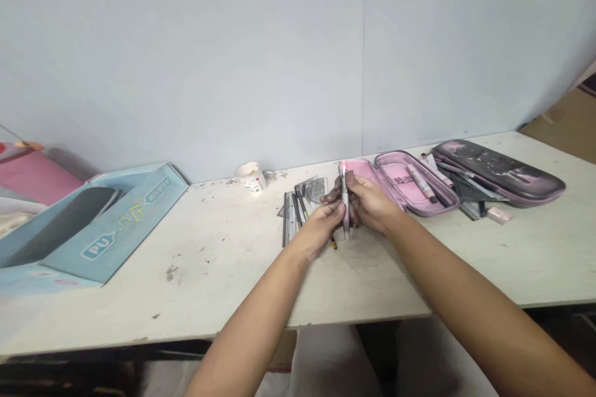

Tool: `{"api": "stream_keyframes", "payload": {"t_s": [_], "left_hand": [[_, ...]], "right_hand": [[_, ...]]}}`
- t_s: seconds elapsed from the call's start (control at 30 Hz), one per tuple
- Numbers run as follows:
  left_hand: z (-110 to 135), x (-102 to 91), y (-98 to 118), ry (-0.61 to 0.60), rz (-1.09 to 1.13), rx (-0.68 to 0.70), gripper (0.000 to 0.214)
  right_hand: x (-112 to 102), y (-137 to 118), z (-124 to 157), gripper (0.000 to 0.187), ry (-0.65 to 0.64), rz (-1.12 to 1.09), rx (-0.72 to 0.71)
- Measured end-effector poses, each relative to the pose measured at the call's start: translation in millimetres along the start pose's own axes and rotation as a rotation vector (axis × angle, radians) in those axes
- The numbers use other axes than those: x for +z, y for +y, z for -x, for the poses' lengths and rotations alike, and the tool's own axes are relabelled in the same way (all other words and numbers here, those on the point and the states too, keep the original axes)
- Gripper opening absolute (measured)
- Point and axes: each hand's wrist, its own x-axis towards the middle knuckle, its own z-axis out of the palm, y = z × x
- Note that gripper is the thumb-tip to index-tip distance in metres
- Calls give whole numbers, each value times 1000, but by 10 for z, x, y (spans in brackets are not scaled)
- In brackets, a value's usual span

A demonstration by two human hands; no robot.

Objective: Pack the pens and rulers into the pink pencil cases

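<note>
Near the middle of the frame, a pen (345,206) stands roughly upright between both hands, its upper end glowing pink. The left hand (327,221) has its fingers closed on the pen's lower part, thumb against it; the right hand (367,200) has its fingers closed on the pen higher up. Just left of centre, rulers (289,217) lie on the surface (223,260). Right of centre sits an open pink case (393,164) with a marker (421,183); a dark case (507,170) lies farther right. A cup (251,177) stands left of the rulers, and a blue box (135,223) fills the left side.

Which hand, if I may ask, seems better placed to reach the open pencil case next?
Probably the right hand: it is nearer the open pencil case, while the left hand sits across the pen.
</note>
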Motion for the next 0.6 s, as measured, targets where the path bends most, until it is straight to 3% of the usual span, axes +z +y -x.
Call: {"api": "stream_keyframes", "payload": {"t_s": [0.1, 0.17, 0.3, 0.37, 0.5, 0.6], "left_hand": [[-120, 96, -16, 238, -37, 39, 40], [-217, 193, 2, 281, -82, 76, 36], [-436, 480, 70, 239, -221, 138, 31], [-553, 647, 90, 206, -387, 169, 30], [-741, 955, 53, 159, -835, 169, 34], [-826, 1123, -41, 99, -1070, 132, 43]], "right_hand": [[-9, -17, -26, 41, 171, 267, -133], [-68, -64, -8, 35, 235, 412, -235], [-372, -179, 122, 34, 315, 612, -329], [-613, -216, 205, 35, 454, 724, -363], [-1147, -229, 324, 39, 857, 986, -403], [-1436, -177, 348, 42, 938, 1236, -330]]}}
